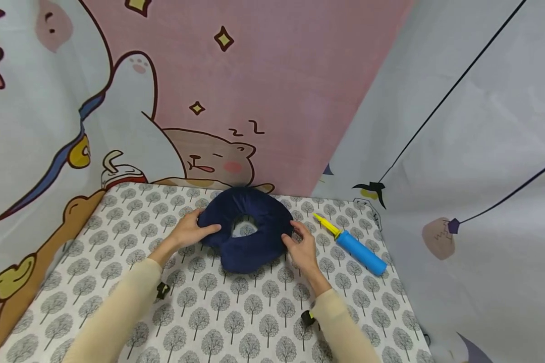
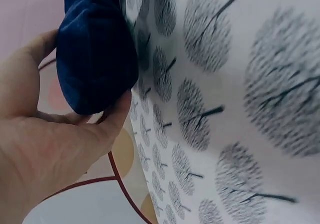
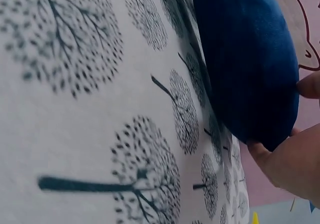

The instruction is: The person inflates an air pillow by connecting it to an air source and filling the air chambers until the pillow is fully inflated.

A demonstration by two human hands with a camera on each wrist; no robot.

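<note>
A navy blue U-shaped neck pillow [image 1: 254,252] lies at the back of the table, its two ends meeting at the lower left around a small central hole. My left hand [image 1: 192,229] grips its left side, thumb on top. On the right side, my right hand [image 1: 302,247] holds the rim between thumb and fingers. In the left wrist view, the left hand [image 2: 65,139] wraps the rounded edge of the pillow [image 2: 95,58]. The right wrist view shows fingertips of the right hand [image 3: 295,159] at the pillow's [image 3: 250,58] lower edge.
A blue hand pump [image 1: 361,253] with a yellow nozzle [image 1: 328,225] lies right of the pillow. A tree-print cloth [image 1: 236,322] covers the table. Cartoon-print fabric [image 1: 290,101] hangs behind, and pale fabric [image 1: 481,126] hangs along the right side.
</note>
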